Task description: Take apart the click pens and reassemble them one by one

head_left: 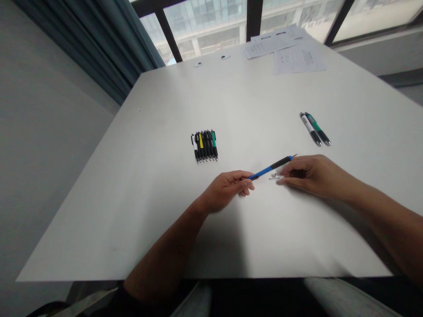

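Note:
My left hand (228,190) is closed around the clip end of a blue pen (264,171). The pen slants up to the right, its black grip toward my right hand and a thin bare refill tip (294,155) sticking out of the front. My right hand (309,176) is low over the table, thumb and forefinger slightly apart. Right at those fingertips lie a small metallic piece, probably a pen tip cone (273,175), and a thin, pale, rod-like piece (272,178), too small to make out exactly.
A row of several pens (205,146), black, white, yellow and green, lies left of centre on the white table (132,198). Two more pens (315,129), white and green, rest at the right. Papers (297,55) lie by the window, near two round table fittings (225,57).

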The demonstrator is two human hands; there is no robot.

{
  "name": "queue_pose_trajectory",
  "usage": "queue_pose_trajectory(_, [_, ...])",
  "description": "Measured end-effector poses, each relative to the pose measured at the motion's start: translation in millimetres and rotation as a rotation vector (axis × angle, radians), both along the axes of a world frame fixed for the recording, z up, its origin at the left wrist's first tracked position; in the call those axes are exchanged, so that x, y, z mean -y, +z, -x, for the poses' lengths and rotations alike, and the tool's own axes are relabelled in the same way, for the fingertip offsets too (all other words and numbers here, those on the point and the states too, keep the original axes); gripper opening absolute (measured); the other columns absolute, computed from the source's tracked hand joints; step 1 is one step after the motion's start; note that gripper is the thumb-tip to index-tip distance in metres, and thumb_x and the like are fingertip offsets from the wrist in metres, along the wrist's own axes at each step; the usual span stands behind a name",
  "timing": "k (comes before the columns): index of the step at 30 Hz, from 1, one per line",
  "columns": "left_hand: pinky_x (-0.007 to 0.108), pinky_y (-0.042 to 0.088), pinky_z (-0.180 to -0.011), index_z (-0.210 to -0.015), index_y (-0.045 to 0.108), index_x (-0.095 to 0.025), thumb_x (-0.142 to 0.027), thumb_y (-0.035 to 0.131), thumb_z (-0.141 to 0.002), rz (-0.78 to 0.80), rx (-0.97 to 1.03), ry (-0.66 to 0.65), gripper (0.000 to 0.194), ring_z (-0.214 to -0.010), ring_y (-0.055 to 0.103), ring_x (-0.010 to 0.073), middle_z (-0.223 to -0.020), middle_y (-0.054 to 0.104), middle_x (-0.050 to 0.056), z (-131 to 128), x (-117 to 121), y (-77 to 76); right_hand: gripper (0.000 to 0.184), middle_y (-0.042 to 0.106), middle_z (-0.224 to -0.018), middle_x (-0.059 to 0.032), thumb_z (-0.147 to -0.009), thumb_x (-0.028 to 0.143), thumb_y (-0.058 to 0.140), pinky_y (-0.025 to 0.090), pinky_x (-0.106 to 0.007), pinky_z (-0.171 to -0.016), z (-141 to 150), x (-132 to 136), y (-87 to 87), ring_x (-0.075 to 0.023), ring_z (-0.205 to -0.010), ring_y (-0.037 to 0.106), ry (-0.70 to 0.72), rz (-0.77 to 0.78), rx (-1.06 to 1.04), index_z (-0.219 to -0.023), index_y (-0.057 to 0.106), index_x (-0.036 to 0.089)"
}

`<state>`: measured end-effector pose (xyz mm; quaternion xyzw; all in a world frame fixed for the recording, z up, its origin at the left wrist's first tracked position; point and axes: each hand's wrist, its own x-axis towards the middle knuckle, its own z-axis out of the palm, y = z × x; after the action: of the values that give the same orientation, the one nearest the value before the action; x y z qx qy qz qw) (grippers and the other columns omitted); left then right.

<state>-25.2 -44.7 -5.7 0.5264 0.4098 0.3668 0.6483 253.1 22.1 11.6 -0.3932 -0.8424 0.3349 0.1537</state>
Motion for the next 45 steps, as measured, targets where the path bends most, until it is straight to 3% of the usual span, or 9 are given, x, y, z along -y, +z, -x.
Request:
queue_pose_trajectory(5, [0.024,0.049,-0.067,-0.115,0.072,-0.012,-0.037,0.067,-0.093,0.015,0.004,-0.008,0.034,-0.071,0.06,0.0102,-0.088,0.071,0.007,0,0,0.7,0.02,0.073,-0.082,-0.0069,-0.092,0.035,0.062,0.047,-0.032,-0.067,4,1,0.5,-0.0187,-0.07,0.065,0.099,-0.118,0.034,-0.091,0.076,0.021])
queue_pose_trajectory(9, [0.024,0.049,-0.068,-0.113,0.072,-0.012,-0.036,0.066,-0.093,0.014,-0.009,0.005,0.032,-0.071,0.06,0.01,-0.087,0.07,0.006,1,0,2.5,0.017,0.067,-0.072,-0.0032,-0.09,0.035,0.064,0.044,-0.029,-0.059,-1,-1,7.7,-0.0154,-0.061,0.057,0.116,0.002,0.041,-0.083,0.07,0.02])
queue_pose_trajectory(13, [0.024,0.05,-0.068,-0.111,0.071,-0.012,-0.036,0.066,-0.094,0.014,-0.023,0.004,0.03,-0.071,0.06,0.01,-0.088,0.07,0.006,2,1,1.8,0.023,0.06,-0.063,-0.0002,-0.091,0.038,0.063,0.041,-0.026,-0.05,-12,-4,19.3,-0.0123,-0.055,0.051,-0.03,0.201,-0.184,-0.079,0.062,0.019])
queue_pose_trajectory(16, [0.025,0.05,-0.069,-0.112,0.071,-0.012,-0.037,0.066,-0.094,0.018,-0.038,-0.005,0.032,-0.072,0.061,0.0106,-0.088,0.071,0.007,2,1,0.7,0.026,0.058,-0.061,-0.0006,-0.093,0.036,0.06,0.041,-0.025,-0.048,-16,-5,25.5,-0.0109,-0.051,0.051,-0.177,0.203,-0.37,-0.075,0.062,0.017])
queue_pose_trajectory(19, [0.025,0.051,-0.069,-0.114,0.071,-0.012,-0.037,0.066,-0.094,0.017,-0.046,-0.008,0.033,-0.072,0.061,0.0111,-0.09,0.071,0.007,2,1,0.3,0.027,0.055,-0.059,0.0003,-0.094,0.03,0.059,0.039,-0.025,-0.046,-16,-5,27.0,-0.0094,-0.049,0.049,-0.234,0.167,-0.456,-0.071,0.061,0.017])
queue_pose_trajectory(25, [0.025,0.051,-0.07,-0.115,0.07,-0.012,-0.036,0.065,-0.094,0.017,-0.04,-0.018,0.032,-0.073,0.061,0.0109,-0.091,0.071,0.007,2,1,-0.1,0.029,0.053,-0.055,0.0018,-0.096,0.027,0.058,0.034,-0.024,-0.044,-15,-5,24.9,-0.0075,-0.046,0.045,-0.291,0.125,-0.458,-0.069,0.061,0.017])
queue_pose_trajectory(37, [0.024,0.05,-0.07,-0.113,0.071,-0.013,-0.035,0.065,-0.094,-0.012,-0.111,-0.039,0.03,-0.074,0.06,0.0108,-0.087,0.069,0.005,2,2,3.4,0.037,0.058,-0.059,0.0003,-0.096,0.045,0.06,0.037,-0.025,-0.048,-13,-4,19.5,-0.0095,-0.05,0.049,-0.232,0.134,-0.33,-0.072,0.062,0.018])
queue_pose_trajectory(45, [0.026,0.051,-0.07,-0.112,0.071,-0.012,-0.038,0.065,-0.094,0.009,-0.094,-0.019,0.033,-0.073,0.061,0.0116,-0.089,0.071,0.007,2,1,2.4,0.023,0.064,-0.064,-0.0004,-0.088,0.044,0.071,0.046,-0.027,-0.051,-4,1,19.9,-0.0122,-0.054,0.056,-0.197,0.195,-0.389,-0.088,0.072,0.021])
